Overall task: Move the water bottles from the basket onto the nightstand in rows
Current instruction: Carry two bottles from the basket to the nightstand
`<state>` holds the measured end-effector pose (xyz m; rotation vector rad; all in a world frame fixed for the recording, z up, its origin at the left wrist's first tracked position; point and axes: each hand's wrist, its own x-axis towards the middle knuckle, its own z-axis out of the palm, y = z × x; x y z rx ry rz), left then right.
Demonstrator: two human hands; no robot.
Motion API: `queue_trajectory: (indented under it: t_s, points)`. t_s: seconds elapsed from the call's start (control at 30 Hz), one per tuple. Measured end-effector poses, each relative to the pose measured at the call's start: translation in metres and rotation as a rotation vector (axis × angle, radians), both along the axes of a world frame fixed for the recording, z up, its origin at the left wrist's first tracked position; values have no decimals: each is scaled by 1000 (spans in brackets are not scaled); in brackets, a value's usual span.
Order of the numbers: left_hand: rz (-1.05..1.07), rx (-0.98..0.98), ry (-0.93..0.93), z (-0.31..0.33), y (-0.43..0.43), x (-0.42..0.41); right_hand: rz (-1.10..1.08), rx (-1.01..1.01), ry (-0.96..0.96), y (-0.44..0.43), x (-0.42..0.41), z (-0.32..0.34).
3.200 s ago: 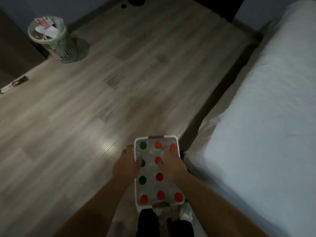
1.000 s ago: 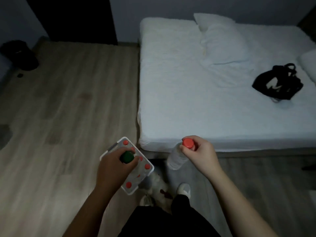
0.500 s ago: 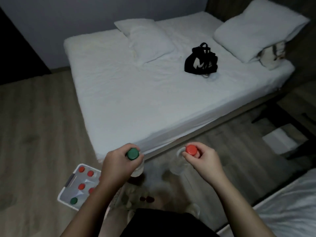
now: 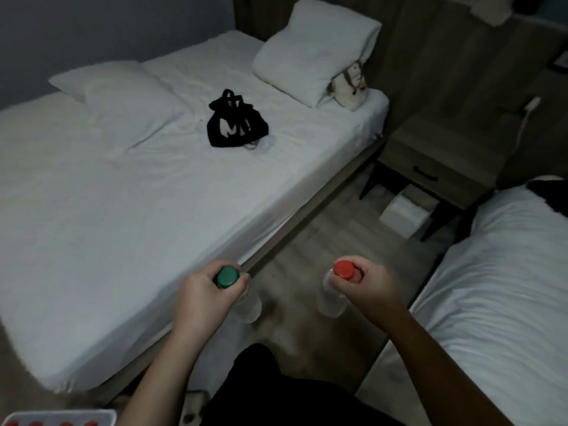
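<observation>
Both hands are out in front of us, each wrapped around the neck of a clear water bottle. Our left hand (image 4: 205, 292) is curled tightly just under the green cap (image 4: 227, 276) of the green-capped bottle (image 4: 249, 305), whose transparent body hangs below the fingers, over the edge of the large bed (image 4: 123, 210). Our right hand (image 4: 367, 285) pinches the red-capped bottle (image 4: 332, 299) in the same way, fingers closed around the neck beneath the red cap (image 4: 344, 269), with the body hanging above the wooden floor (image 4: 322, 241).

We hold the two bottles apart from each other, roughly level, over the aisle between the large bed on our left and a second bed (image 4: 507, 287) on our right. At the far end of that aisle stands the nightstand (image 4: 436, 155), a wooden unit with a dark drawer handle and dark legs; we see nothing on the visible part of its tabletop. A white box (image 4: 402, 215) sits on the floor beneath it.

Behind us, at the bottom left corner of the view, the white rim of the basket (image 4: 61, 413) shows, with several red caps just visible inside it. On the large bed lie two pillows, a black bag (image 4: 235, 126) and a small pale bag (image 4: 350, 86) near the headboard.
</observation>
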<state>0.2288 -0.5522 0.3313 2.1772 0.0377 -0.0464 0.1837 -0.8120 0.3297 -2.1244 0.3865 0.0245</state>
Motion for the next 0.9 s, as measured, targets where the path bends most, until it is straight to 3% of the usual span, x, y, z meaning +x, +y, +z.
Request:
queue_trajectory:
  t_s: [0.3,0.57,0.9]
  points:
    - [-208,-11,-2,-2,-108,105,-217,-71,-24,-96,43,-14]
    - [-420,53,-31,-15,-212,245,-303,-140,60,-182,151,-20]
    - [-760,102,-47,2,-351,392,-538,14,25,-274,256,-10]
